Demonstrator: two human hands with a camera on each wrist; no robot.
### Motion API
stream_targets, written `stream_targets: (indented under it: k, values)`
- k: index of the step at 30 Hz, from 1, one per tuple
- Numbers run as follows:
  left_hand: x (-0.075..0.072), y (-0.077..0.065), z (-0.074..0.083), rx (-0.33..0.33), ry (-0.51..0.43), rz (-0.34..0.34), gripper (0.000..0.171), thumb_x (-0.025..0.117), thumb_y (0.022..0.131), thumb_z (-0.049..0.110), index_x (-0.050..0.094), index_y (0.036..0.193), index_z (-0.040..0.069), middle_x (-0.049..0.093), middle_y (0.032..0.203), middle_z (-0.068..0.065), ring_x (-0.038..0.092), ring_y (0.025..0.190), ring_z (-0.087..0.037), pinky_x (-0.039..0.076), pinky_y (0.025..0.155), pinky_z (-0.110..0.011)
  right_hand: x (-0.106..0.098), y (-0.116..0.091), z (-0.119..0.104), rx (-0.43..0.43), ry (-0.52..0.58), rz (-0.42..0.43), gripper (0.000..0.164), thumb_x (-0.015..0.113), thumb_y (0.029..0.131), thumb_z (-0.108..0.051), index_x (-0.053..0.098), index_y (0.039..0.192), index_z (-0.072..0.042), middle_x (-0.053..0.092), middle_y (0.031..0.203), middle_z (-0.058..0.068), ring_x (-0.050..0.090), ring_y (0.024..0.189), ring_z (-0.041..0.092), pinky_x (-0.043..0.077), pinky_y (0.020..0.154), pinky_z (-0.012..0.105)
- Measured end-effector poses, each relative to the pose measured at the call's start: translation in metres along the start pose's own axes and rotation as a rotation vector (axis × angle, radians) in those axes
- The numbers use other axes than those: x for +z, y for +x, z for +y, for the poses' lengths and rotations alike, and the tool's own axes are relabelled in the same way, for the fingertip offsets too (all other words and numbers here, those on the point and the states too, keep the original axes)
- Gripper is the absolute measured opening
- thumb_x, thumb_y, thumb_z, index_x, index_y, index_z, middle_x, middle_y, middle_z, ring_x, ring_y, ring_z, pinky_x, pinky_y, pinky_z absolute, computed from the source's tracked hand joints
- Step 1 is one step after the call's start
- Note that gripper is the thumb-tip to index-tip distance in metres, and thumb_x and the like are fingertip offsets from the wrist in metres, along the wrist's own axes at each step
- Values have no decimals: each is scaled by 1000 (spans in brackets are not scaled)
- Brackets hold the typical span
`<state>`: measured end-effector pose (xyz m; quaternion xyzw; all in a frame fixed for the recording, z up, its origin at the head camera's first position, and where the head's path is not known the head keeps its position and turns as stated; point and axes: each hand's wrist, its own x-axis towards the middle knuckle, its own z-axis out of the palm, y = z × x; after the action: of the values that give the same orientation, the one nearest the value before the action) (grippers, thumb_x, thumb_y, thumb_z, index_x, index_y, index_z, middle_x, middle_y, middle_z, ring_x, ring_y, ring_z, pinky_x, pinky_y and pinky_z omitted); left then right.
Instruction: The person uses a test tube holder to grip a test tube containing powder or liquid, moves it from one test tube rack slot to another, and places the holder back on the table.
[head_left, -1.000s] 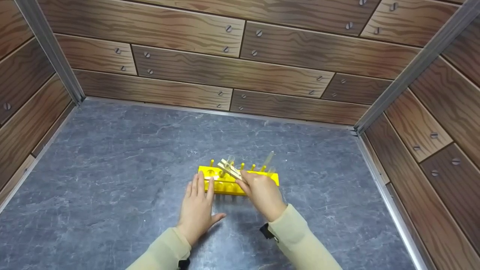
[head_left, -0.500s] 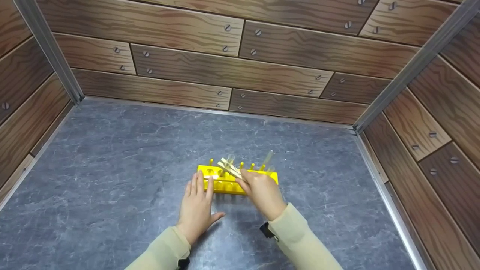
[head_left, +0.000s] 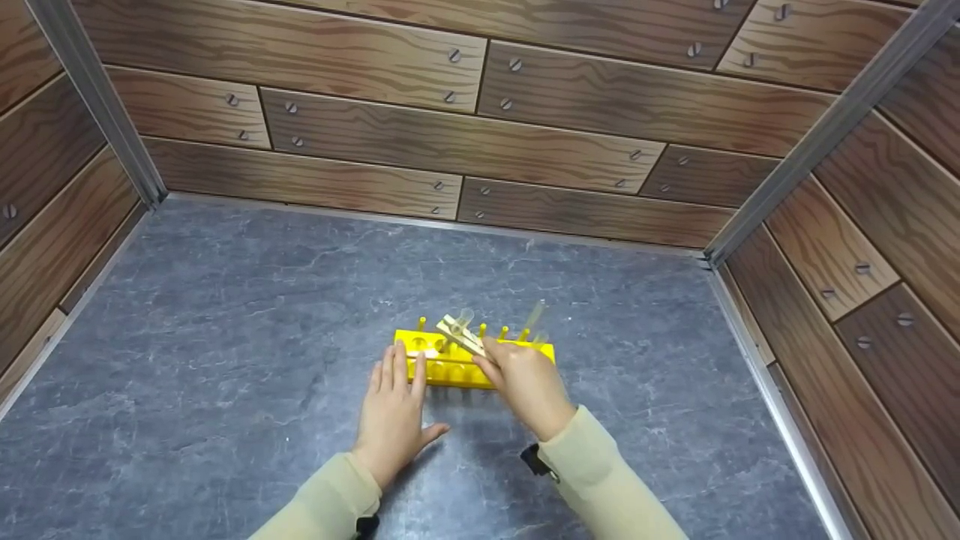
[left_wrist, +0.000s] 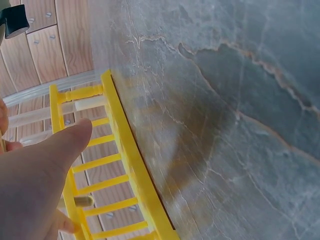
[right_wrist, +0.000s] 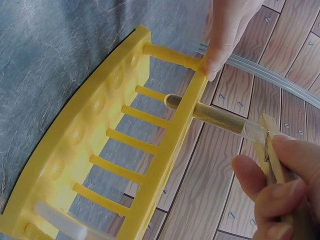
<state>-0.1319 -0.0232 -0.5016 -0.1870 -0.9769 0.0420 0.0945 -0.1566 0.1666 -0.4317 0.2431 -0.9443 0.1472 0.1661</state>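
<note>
A yellow test tube rack (head_left: 450,373) stands on the grey surface in front of me. My left hand (head_left: 394,420) rests on its left end, fingers straight and thumb spread to the side. With my right hand (head_left: 532,386) I grip a wooden test tube holder (head_left: 466,341), whose far end is around the top of a test tube (right_wrist: 220,117). Dark brownish matter fills much of that tube. It passes through a hole in the rack's upper shelf, and its rounded bottom hangs above the lower shelf in the right wrist view.
Another test tube (right_wrist: 62,222) with white contents stands at the rack's right end. Several upright yellow pegs (head_left: 482,330) line the rack's far side. Wood-patterned walls (head_left: 315,180) enclose the grey marbled surface (head_left: 225,337) at the back and both sides.
The holder's tips, spread apart a second ago, now look closer together around the tube's top. Both hands stay almost where they were.
</note>
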Motion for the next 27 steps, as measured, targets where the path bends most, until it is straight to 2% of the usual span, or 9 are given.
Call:
stream_targets:
  k: [13,20,27]
  values:
    - [-1,-1,0,0,20,1,103,49,76,75,31,144,0,27,143,-32,26,133,-43,26,108,-48,-2,-1,0,14,6,-14,15,61,91,-25,65,91,-10,64,70,0,54,54,11,47,49,25]
    - [-1,-1,0,-3,0,1,103,50,75,74,30,144,0,26,143,-33,26,133,-43,25,108,-48,-3,-3,0,27,10,-26,23,60,91,-26,68,103,-8,70,83,6,63,63,15,52,54,27]
    - [0,0,1,-5,-6,8,104,52,74,74,31,144,0,26,143,-33,27,133,-43,27,107,-48,-4,-4,1,36,15,-32,23,60,92,-26,68,103,-8,70,84,6,63,63,16,52,54,27]
